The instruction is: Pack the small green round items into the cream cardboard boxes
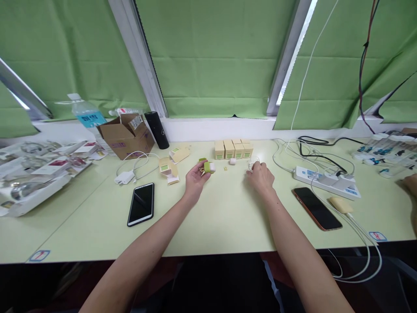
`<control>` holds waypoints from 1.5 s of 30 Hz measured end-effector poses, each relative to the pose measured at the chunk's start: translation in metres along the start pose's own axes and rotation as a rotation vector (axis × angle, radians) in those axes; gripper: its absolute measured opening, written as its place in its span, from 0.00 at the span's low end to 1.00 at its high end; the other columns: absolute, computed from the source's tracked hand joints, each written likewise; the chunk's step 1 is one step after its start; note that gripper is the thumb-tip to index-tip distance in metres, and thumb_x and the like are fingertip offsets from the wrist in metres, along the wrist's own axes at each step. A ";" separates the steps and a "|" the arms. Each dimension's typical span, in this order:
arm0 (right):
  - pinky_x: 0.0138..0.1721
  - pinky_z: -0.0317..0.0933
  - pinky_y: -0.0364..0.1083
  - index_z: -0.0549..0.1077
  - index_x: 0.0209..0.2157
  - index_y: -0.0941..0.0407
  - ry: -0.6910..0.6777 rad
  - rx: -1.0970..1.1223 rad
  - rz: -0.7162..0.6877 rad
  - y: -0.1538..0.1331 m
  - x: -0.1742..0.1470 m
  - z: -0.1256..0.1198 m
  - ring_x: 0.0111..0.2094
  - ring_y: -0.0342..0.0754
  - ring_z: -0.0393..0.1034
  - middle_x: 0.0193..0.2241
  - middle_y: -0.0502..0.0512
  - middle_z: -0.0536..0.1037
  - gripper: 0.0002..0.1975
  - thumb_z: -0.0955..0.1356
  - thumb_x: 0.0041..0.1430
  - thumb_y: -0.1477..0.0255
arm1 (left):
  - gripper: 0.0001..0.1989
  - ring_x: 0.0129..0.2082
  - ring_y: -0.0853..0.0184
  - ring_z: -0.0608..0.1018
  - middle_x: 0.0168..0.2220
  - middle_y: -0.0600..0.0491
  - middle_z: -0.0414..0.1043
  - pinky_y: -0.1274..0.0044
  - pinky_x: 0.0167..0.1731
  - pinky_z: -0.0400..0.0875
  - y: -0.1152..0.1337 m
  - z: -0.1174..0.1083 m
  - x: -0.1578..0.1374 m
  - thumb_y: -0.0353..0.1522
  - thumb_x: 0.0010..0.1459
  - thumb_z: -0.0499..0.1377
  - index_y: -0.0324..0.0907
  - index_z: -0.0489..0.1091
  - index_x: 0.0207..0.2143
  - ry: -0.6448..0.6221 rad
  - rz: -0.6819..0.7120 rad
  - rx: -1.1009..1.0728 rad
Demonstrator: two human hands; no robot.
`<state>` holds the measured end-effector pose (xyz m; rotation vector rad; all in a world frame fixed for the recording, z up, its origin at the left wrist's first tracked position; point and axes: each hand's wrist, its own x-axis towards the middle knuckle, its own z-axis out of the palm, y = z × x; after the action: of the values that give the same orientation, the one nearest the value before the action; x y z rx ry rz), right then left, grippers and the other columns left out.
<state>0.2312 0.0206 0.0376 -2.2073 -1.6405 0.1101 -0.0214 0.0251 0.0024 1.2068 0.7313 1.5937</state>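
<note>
My left hand [195, 178] holds a small green case [208, 167] with a white part at its tip, lifted just above the pale green table [221, 217]. My right hand [259, 176] rests on the table with its fingers curled on a small white object [253, 164] that is mostly hidden. Between the hands lie a tiny yellow piece [225, 168] and a small white earbud-like item [232, 161]. Behind them stands a row of several small beige boxes [233, 150]. Two opened beige boxes [169, 168] lie to the left.
A black phone [141, 204] lies left of my arm, an orange-edged phone [317, 208] to the right. A white power strip [325, 181] with cables, a cardboard box [125, 137], a black cylinder [157, 129], a water bottle [85, 114] and trays of packets [32, 174] line the table. Another person's hand [409, 184] shows far right.
</note>
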 end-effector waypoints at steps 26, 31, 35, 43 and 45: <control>0.40 0.77 0.50 0.71 0.52 0.53 0.078 0.877 -0.718 -0.049 -0.039 0.048 0.46 0.52 0.76 0.49 0.60 0.78 0.19 0.71 0.60 0.69 | 0.21 0.61 0.56 0.73 0.57 0.46 0.72 0.62 0.65 0.65 0.008 0.008 -0.012 0.34 0.58 0.67 0.50 0.77 0.55 -0.149 0.171 0.329; 0.41 0.77 0.51 0.72 0.53 0.53 0.071 0.897 -0.725 -0.050 -0.040 0.048 0.47 0.53 0.75 0.49 0.61 0.78 0.19 0.71 0.60 0.67 | 0.22 0.62 0.56 0.73 0.57 0.46 0.73 0.62 0.65 0.65 0.009 0.007 -0.014 0.34 0.58 0.68 0.49 0.77 0.56 -0.171 0.155 0.335; 0.42 0.77 0.52 0.72 0.52 0.53 0.052 0.929 -0.700 -0.051 -0.042 0.049 0.46 0.52 0.76 0.49 0.61 0.78 0.19 0.72 0.59 0.67 | 0.22 0.61 0.55 0.74 0.58 0.45 0.74 0.62 0.66 0.64 0.013 0.009 -0.016 0.36 0.59 0.68 0.47 0.77 0.56 -0.191 0.138 0.322; 0.45 0.75 0.53 0.72 0.48 0.52 -0.031 1.066 -0.524 -0.054 -0.042 0.049 0.44 0.52 0.76 0.48 0.58 0.78 0.20 0.74 0.56 0.64 | 0.26 0.60 0.56 0.75 0.59 0.43 0.73 0.61 0.62 0.69 0.008 0.008 -0.013 0.41 0.60 0.68 0.45 0.70 0.58 -0.184 0.132 0.268; 0.45 0.74 0.54 0.71 0.48 0.51 -0.058 1.089 -0.484 -0.055 -0.042 0.049 0.45 0.53 0.76 0.47 0.58 0.79 0.21 0.75 0.54 0.63 | 0.24 0.59 0.57 0.75 0.58 0.43 0.73 0.62 0.60 0.71 0.007 0.008 -0.013 0.41 0.61 0.66 0.45 0.69 0.57 -0.162 0.136 0.303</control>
<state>0.1542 0.0073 0.0051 -0.9853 -1.5298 0.7316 -0.0161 0.0099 0.0066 1.6169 0.8195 1.5080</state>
